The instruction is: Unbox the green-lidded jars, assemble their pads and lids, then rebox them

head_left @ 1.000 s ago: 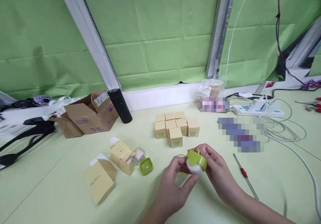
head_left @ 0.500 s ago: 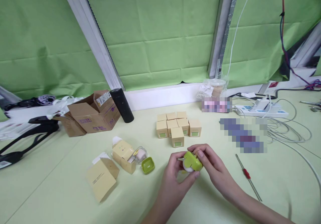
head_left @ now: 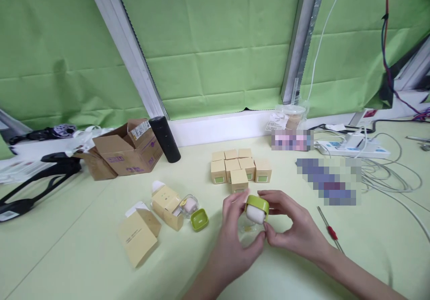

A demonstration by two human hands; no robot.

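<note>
A small white case with a green cover over its top is held up off the table, tilted, in the space between the two hands. The right hand pinches it from the right: the index finger reaches the top right edge of the cover, and the thumb lies at the lower right corner. The left hand is curved around the left side, its fingertips at the left edge of the cover and its thumb stretched out below the case, near the right thumb; whether that left thumb touches the case I cannot tell. Under the left palm lies something clear with a bit of yellow, partly hidden. Beyond the hands stands a cluster of small cardboard boxes. To the left lie a green tray, a clear packet near it, an unfolded small box and a flattened carton. To the right of the right hand lies a rod with a red grip
</note>
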